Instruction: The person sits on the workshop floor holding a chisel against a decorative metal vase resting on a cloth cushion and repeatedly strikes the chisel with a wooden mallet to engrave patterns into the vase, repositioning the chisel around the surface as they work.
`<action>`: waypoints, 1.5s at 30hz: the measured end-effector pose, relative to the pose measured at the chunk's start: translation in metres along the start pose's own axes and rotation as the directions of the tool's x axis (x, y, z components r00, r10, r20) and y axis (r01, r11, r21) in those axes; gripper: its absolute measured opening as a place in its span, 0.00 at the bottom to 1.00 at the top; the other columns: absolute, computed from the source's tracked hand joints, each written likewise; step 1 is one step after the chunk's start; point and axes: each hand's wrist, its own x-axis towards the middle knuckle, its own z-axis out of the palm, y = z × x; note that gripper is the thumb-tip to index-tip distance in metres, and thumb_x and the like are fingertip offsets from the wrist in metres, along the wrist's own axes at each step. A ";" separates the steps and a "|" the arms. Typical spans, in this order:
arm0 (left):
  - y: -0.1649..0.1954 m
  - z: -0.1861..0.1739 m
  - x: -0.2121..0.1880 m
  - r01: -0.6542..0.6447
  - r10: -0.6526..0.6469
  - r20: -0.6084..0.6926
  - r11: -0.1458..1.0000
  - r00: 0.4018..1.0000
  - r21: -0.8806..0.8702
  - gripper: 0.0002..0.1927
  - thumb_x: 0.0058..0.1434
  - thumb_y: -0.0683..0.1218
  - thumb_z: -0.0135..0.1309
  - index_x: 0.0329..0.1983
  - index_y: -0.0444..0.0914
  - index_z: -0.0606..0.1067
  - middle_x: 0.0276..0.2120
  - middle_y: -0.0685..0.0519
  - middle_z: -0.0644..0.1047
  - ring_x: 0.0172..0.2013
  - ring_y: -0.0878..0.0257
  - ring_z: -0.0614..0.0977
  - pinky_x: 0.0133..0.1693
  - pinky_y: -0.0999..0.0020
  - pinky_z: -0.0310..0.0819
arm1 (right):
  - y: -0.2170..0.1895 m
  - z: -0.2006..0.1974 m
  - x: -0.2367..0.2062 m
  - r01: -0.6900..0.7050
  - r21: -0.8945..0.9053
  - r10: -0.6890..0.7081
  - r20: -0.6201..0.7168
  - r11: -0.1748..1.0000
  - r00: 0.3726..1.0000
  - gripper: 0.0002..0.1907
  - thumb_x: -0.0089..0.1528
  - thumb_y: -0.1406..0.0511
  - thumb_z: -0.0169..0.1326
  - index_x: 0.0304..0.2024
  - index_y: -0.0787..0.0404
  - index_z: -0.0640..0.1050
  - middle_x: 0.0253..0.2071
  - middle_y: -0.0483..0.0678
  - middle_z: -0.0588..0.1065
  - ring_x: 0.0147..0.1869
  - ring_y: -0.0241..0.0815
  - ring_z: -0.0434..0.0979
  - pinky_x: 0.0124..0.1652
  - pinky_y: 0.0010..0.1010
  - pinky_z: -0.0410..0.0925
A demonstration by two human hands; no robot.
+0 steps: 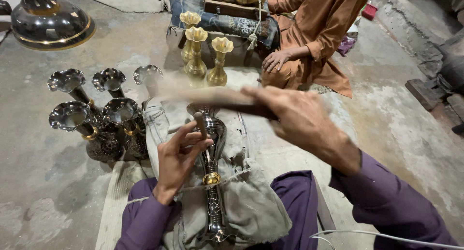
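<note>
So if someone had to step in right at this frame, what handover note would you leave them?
Left hand: grip closed on a small punch-like tool, its tip set against the dark metal vase.
Right hand: grip closed on a wooden stick, blurred in mid-swing above the tool.
The vase lies across the lap on a grey cloth, with a brass band at its neck.
Five dark vases stand on the floor to the left; three brass vases stand ahead, beside a seated person in orange.
Done: part of the vase stem shows pattern. How much is left cannot be told.
</note>
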 end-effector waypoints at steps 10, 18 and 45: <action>0.006 -0.006 0.014 -0.097 0.096 0.232 0.995 0.968 -0.006 0.25 0.61 0.38 0.60 0.63 0.43 0.74 0.43 0.48 0.86 0.41 0.60 0.89 0.44 0.68 0.88 | 0.009 0.019 -0.036 -0.221 -0.042 0.218 -0.062 0.974 0.974 0.26 0.61 0.68 0.59 0.62 0.47 0.74 0.35 0.49 0.81 0.31 0.49 0.80 0.28 0.40 0.71; 0.023 -0.015 0.025 -0.120 0.059 0.358 0.981 0.932 0.150 0.26 0.59 0.40 0.62 0.62 0.47 0.76 0.40 0.54 0.87 0.35 0.66 0.88 0.38 0.69 0.83 | 0.007 0.049 -0.076 -0.346 0.215 0.395 -0.259 0.913 0.882 0.24 0.55 0.69 0.61 0.55 0.54 0.75 0.40 0.53 0.80 0.40 0.53 0.82 0.37 0.41 0.73; 0.044 -0.007 0.055 -0.319 0.118 0.612 0.919 0.782 0.231 0.23 0.59 0.50 0.59 0.60 0.48 0.76 0.36 0.55 0.86 0.30 0.61 0.87 0.33 0.62 0.81 | 0.020 0.118 -0.141 -0.466 0.322 0.463 0.093 0.824 0.882 0.34 0.59 0.61 0.62 0.67 0.45 0.68 0.48 0.52 0.76 0.36 0.47 0.82 0.34 0.34 0.78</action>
